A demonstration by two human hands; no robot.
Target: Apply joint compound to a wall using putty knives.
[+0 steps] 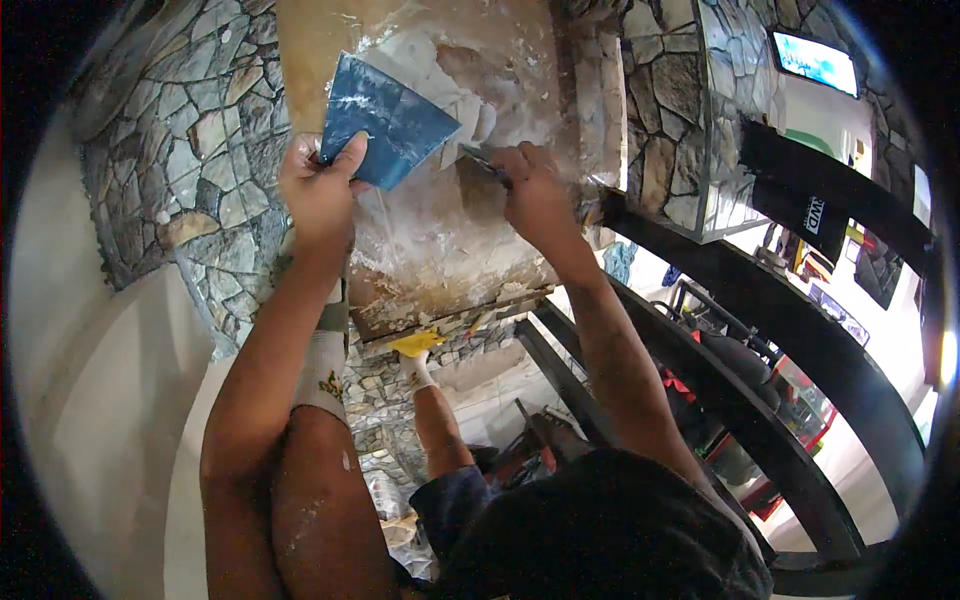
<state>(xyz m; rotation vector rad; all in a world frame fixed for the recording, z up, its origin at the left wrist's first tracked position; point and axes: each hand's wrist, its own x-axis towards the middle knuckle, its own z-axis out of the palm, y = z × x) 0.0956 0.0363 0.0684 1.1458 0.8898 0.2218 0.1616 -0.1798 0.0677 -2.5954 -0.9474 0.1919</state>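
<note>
My left hand [325, 185] is closed on a blue, flat, four-sided plate [388, 115], thumb on top; pale smears mark its face. My right hand [535, 195] grips a slim tool, apparently a putty knife [487, 165], whose narrow tip points at the plate's right corner. Whether tip and plate touch I cannot tell. Both are held over a brown surface [450, 245] streaked with whitish paste, thickest near its far part. The fingers of my right hand partly hide the tool's handle.
Irregular stone cladding [215, 140] lines the left, with another stone-faced pillar [665, 110] at right. Black metal beams [740, 285] curve down the right side above a lower area with several objects. A yellow item [418, 343] is at my socked foot. A lit screen [815, 62] hangs far right.
</note>
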